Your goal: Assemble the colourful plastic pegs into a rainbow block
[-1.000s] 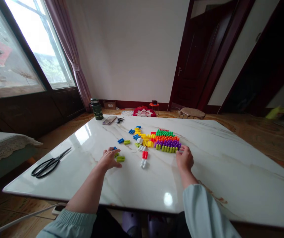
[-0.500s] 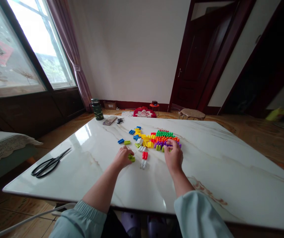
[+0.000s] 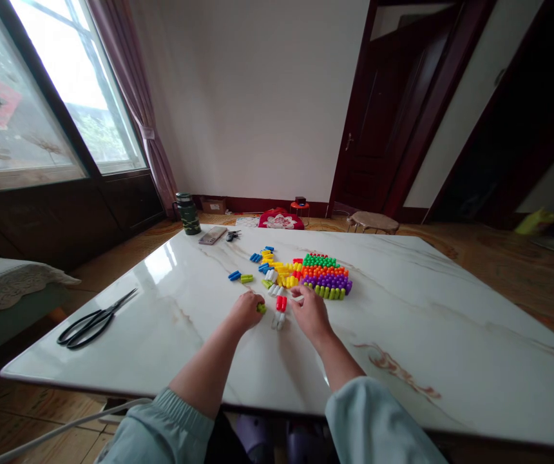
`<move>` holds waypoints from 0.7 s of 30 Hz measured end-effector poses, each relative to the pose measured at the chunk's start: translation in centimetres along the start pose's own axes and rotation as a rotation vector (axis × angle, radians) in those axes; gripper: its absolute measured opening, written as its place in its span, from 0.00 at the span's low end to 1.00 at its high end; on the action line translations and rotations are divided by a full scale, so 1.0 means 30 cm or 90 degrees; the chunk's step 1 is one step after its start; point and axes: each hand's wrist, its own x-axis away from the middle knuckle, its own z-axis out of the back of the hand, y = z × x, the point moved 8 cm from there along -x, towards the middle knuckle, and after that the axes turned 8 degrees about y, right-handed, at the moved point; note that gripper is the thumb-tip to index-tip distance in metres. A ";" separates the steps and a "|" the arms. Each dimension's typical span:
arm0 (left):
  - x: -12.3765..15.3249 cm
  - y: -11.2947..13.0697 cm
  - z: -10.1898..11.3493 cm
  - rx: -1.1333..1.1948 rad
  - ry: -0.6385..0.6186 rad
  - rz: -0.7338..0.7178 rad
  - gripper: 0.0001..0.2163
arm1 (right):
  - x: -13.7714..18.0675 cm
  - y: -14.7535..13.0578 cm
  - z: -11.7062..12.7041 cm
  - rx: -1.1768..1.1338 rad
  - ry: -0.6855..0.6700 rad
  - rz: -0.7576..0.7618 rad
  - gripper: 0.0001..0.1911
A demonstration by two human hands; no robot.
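While a lime-green piece (image 3: 261,309) is pinched by the left hand (image 3: 247,310), just beside the red pieces (image 3: 281,303) and white pieces (image 3: 278,321), the right hand (image 3: 310,310) is held with bent fingers on their other side; whether anything is grasped there cannot be told. Beyond them, a multicoloured assembly (image 3: 326,273) is laid on the surface (image 3: 426,309), with scissors (image 3: 107,314) placed well to the left.

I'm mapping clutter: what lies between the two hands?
In the head view, red pieces and white pieces lie between the left hand, which holds green pieces, and the right hand.
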 end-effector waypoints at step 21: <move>-0.007 0.125 -0.077 0.702 0.016 0.269 0.19 | -0.010 -0.017 0.016 -0.214 0.060 -0.032 0.21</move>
